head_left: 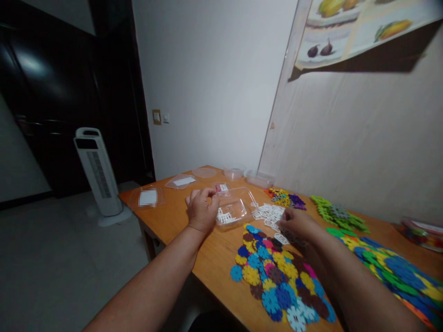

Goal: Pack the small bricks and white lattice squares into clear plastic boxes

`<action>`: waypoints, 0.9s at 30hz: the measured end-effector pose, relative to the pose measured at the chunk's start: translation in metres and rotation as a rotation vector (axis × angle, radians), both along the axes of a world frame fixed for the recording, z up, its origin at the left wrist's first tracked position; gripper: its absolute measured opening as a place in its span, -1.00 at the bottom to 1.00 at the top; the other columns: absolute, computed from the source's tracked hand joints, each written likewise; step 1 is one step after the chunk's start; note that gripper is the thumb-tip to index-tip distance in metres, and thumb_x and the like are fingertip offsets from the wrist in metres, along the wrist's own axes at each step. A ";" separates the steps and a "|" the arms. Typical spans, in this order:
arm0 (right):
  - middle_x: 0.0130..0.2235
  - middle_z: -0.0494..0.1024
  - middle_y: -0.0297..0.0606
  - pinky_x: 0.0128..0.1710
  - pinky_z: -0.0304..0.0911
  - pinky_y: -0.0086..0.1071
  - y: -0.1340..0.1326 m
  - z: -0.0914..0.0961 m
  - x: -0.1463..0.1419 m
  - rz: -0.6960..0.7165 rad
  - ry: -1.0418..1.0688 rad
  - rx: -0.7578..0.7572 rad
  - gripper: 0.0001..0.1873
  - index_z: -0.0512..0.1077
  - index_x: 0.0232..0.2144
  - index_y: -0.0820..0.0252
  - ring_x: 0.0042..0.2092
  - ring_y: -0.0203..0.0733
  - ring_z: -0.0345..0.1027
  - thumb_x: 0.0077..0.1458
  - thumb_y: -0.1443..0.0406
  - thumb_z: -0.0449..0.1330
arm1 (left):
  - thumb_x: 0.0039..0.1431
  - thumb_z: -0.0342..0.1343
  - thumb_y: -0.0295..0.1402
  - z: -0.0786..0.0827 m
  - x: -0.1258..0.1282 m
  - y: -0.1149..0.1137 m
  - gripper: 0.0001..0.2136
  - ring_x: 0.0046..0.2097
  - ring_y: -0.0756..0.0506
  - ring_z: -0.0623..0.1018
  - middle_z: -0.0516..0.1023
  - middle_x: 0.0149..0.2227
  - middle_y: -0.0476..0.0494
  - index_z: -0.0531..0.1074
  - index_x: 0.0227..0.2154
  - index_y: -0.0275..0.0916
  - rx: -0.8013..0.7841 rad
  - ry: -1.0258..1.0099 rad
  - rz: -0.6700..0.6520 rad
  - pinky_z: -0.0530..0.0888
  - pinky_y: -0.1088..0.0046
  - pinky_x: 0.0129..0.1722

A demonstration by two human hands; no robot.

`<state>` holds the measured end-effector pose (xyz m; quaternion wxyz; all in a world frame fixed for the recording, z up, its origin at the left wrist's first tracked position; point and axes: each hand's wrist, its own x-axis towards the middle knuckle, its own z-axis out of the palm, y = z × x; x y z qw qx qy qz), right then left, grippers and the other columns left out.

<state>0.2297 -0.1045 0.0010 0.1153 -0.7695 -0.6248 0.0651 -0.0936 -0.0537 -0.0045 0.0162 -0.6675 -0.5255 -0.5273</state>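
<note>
My left hand rests at the near-left edge of a clear plastic tray on the wooden table, its fingers curled against the tray's rim. Several white snowflake pieces lie inside the tray. My right hand reaches over a loose pile of white snowflake pieces just right of the tray, fingers bent down onto them; what they pinch is hidden. A heap of blue, yellow, brown and pink snowflake discs lies in front of me between my forearms.
Clear lids and small containers sit at the table's far end. Piles of yellow-purple, green and mixed blue-green pieces line the wall side. A white tower fan stands on the floor to the left.
</note>
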 end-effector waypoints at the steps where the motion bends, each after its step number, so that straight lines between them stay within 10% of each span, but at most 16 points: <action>1: -0.47 0.51 -0.31 -0.47 0.05 -0.45 0.000 0.001 0.000 0.003 0.022 0.019 -0.85 0.37 -0.51 0.17 -0.40 -0.25 0.34 -0.03 0.22 0.23 | 0.17 0.08 -0.32 0.000 0.000 0.000 -0.91 -0.07 -0.15 0.49 0.60 -0.22 -0.04 0.48 -0.31 -0.11 -0.003 0.003 0.003 0.25 0.25 0.00; 7: -0.59 0.38 -0.36 -0.51 0.05 -0.46 -0.007 0.019 -0.009 -0.046 0.158 0.100 -0.80 0.27 -0.62 0.16 -0.50 -0.32 0.24 -0.01 0.34 0.17 | 0.16 0.09 -0.33 0.000 0.000 0.002 -0.92 -0.07 -0.16 0.48 0.60 -0.24 -0.05 0.47 -0.32 -0.10 -0.006 0.003 0.006 0.25 0.25 -0.01; 13: -0.42 0.53 -0.22 -0.40 0.30 -0.43 -0.023 0.058 -0.038 0.142 0.815 0.282 -0.76 0.38 -0.29 0.19 -0.41 -0.27 0.40 0.09 0.14 0.19 | 0.15 0.09 -0.32 -0.001 0.000 0.001 -0.92 -0.07 -0.15 0.49 0.60 -0.24 -0.04 0.47 -0.32 -0.11 0.016 -0.003 0.002 0.25 0.25 -0.02; 27: -0.48 0.54 -0.24 -0.48 0.17 -0.40 -0.031 0.037 -0.016 0.003 0.038 -0.339 -0.74 0.42 -0.52 0.20 -0.43 -0.20 0.40 -0.14 0.16 0.36 | 0.16 0.08 -0.33 -0.002 0.000 0.003 -0.91 -0.08 -0.15 0.49 0.60 -0.25 -0.03 0.48 -0.32 -0.11 0.033 -0.004 -0.004 0.25 0.25 -0.03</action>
